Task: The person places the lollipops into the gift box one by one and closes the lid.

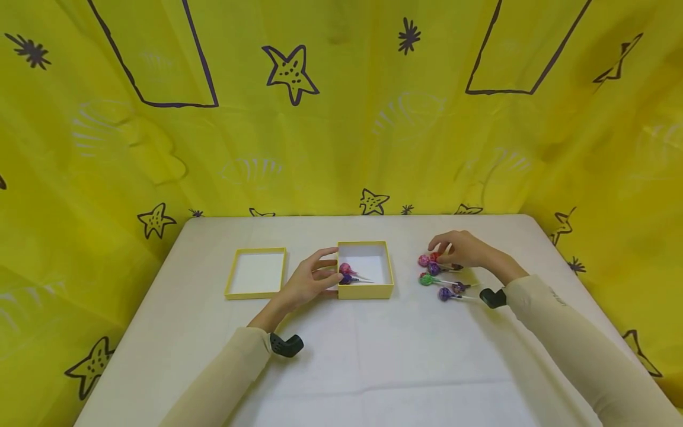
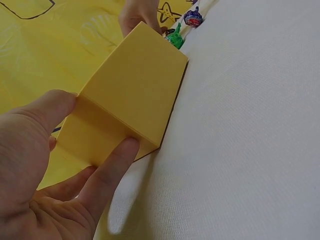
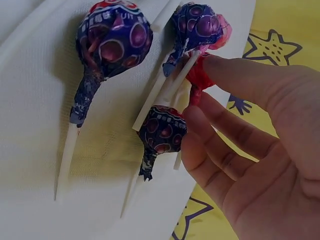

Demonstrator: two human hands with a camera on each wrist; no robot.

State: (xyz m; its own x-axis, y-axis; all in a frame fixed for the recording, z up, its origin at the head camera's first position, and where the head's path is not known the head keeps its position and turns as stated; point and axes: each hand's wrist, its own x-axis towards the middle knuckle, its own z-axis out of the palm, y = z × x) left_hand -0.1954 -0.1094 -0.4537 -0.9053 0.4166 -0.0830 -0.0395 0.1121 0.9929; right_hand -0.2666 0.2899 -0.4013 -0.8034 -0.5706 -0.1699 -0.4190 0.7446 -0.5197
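While left hand, fingers spread, presses yellow box at fingertips, right hand, fingers curled, pinches red lollipop against thumb.

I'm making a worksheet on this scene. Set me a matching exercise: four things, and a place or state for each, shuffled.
Column one
1. left hand
2. right hand
3. shallow yellow-rimmed lid
4. deep yellow box

Column two
A. has a pink lollipop inside
B. is at a red lollipop
C. touches the box's left side
D. lies apart, left of the box

Pairs: 1-C, 2-B, 3-D, 4-A
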